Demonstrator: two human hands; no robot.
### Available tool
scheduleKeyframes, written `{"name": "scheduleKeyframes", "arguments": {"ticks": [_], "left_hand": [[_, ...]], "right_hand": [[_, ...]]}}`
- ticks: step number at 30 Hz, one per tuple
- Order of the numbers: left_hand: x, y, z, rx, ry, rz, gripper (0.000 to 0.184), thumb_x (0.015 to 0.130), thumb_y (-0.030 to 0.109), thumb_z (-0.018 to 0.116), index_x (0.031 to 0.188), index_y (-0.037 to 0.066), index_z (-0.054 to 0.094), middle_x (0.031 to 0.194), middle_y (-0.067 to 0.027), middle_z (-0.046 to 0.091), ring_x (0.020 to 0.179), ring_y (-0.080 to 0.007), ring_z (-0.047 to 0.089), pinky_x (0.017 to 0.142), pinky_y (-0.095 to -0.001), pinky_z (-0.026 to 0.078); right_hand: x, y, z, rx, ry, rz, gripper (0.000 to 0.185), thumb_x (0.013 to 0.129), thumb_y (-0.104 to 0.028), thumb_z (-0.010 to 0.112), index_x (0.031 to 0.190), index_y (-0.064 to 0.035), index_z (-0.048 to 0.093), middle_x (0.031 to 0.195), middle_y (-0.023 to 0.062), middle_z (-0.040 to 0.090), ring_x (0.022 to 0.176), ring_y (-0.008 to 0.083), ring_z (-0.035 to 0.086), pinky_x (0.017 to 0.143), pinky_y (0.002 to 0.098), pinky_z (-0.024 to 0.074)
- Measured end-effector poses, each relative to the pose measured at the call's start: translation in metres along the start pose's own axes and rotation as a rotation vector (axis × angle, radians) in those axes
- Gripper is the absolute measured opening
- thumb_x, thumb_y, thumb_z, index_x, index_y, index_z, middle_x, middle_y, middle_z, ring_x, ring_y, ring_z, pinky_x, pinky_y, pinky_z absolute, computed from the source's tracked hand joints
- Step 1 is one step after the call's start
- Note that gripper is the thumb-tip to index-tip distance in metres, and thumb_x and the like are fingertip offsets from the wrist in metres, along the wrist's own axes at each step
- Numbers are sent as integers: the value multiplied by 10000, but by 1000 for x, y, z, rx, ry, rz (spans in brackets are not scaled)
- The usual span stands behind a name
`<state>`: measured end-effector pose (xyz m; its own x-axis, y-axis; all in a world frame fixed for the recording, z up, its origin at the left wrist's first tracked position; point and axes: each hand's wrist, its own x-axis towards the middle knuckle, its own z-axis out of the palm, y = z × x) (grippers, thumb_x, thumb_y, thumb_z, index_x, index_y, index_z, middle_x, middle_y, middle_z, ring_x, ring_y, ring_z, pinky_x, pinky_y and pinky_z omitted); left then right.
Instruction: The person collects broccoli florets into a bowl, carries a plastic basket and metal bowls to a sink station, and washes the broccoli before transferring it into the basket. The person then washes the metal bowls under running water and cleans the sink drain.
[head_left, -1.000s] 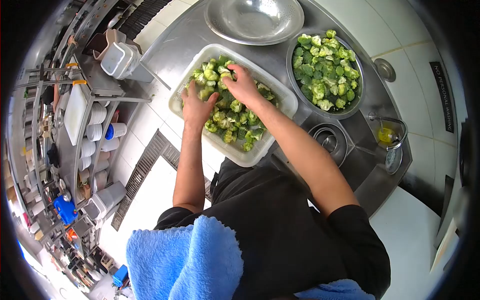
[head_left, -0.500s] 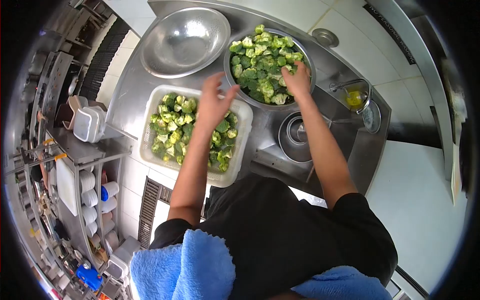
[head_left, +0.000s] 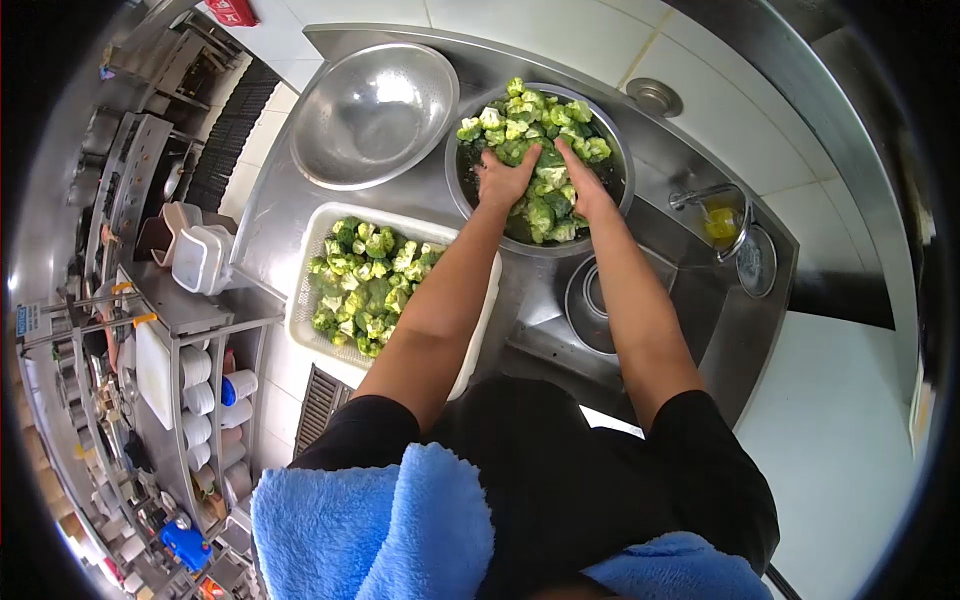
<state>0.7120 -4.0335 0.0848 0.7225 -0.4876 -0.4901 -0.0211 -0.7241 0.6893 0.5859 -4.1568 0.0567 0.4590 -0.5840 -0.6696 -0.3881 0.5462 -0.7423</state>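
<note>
Both of my hands are in the round metal bowl [head_left: 625,190] of broccoli florets. My left hand [head_left: 506,178] presses against the florets from the left side, its thumb toward the middle and some fingertips hidden. My right hand [head_left: 583,182] lies along their right side with the fingers stretched. Between the two palms is a heap of broccoli [head_left: 548,185]. Below and left, a white perforated basket [head_left: 306,290] holds more broccoli florets [head_left: 365,290], partly covered by my left forearm.
A metal colander [head_left: 375,115] stands at the upper left of the steel counter. Right of the basket is a sink with round metal containers [head_left: 590,300], and a tap [head_left: 705,192] lies further right. Shelves with stacked white containers [head_left: 196,400] stand at the left.
My hands have moved from the basket to the metal bowl, the right one first. My left hand has now joined it among the florets, which are pushed together between the hands.
</note>
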Motion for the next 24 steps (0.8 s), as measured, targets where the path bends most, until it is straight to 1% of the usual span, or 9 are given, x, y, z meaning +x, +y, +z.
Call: {"name": "scheduleKeyframes", "arguments": {"ticks": [2, 5, 7, 9, 13, 17, 19, 21, 24], "left_hand": [[1, 0, 9, -40, 62, -14, 1222, 744, 863, 601, 1580, 22, 305, 1570, -330, 372, 1457, -417, 420, 1184, -461, 363], [7, -9, 17, -146, 79, 34, 1106, 782, 810, 596, 1523, 10, 409, 1555, -313, 398, 1437, -434, 431, 1176, -458, 369], [1, -8, 15, -141, 122, 97, 1029, 804, 767, 587, 1491, 14, 449, 1535, -314, 412, 1404, -448, 459, 1160, -464, 386], [-9, -1, 11, -162, 161, 110, 967, 820, 729, 582, 1469, 20, 476, 1516, -315, 423, 1372, -457, 485, 1142, -474, 402], [-30, 21, 0, -208, 187, 100, 864, 816, 638, 603, 1437, 43, 515, 1467, -295, 458, 1308, -453, 542, 1102, -490, 437], [-42, 37, -6, -259, 221, 172, 845, 798, 591, 627, 1442, 54, 519, 1421, -262, 504, 1272, -442, 566, 1090, -478, 447], [-52, 52, -15, -325, 213, 198, 844, 799, 584, 627, 1445, 53, 517, 1418, -257, 512, 1272, -437, 566, 1088, -474, 448], [-63, 67, -24, -394, 210, 263, 839, 801, 578, 626, 1439, 43, 527, 1410, -258, 523, 1275, -435, 565, 1088, -467, 448], [-73, 72, -27, -363, 169, 210, 850, 802, 567, 630, 1452, 31, 519, 1424, -279, 513, 1289, -439, 557, 1096, -469, 444]], "right_hand": [[3, 3, 8, 53, -18, 1, 1201, 755, -756, 720, 1644, -119, 225, 1682, 185, 253, 1543, 371, 234, 1182, 651, 235], [6, 11, 14, 129, -32, 5, 1116, 776, -715, 724, 1622, -107, 324, 1665, 195, 293, 1520, 378, 287, 1182, 626, 257], [4, 11, 20, 170, 23, 40, 998, 797, -630, 738, 1554, -56, 432, 1568, 201, 438, 1416, 356, 439, 1125, 562, 366], [-6, 6, 22, 265, -7, 0, 957, 798, -605, 746, 1517, -36, 475, 1513, 196, 500, 1352, 343, 507, 1081, 546, 413], [-20, 4, 29, 342, 17, -114, 848, 836, -557, 727, 1474, -38, 520, 1464, 176, 540, 1305, 337, 544, 1043, 571, 430], [-13, 2, 22, 338, 97, -183, 748, 876, -501, 698, 1493, -119, 517, 1510, 159, 490, 1302, 335, 532, 1016, 654, 400], [-49, -22, 27, 326, 119, -321, 656, 905, -452, 672, 1443, -93, 566, 1434, 158, 552, 1245, 305, 574, 986, 582, 452], [-88, -55, 32, 335, 134, -413, 480, 941, -346, 650, 1276, -1, 666, 1217, 124, 674, 1087, 224, 656, 882, 402, 522], [-100, -58, 37, 296, 283, -382, 479, 938, -332, 655, 1274, 10, 661, 1183, 121, 687, 1024, 232, 678, 844, 406, 541]]}}
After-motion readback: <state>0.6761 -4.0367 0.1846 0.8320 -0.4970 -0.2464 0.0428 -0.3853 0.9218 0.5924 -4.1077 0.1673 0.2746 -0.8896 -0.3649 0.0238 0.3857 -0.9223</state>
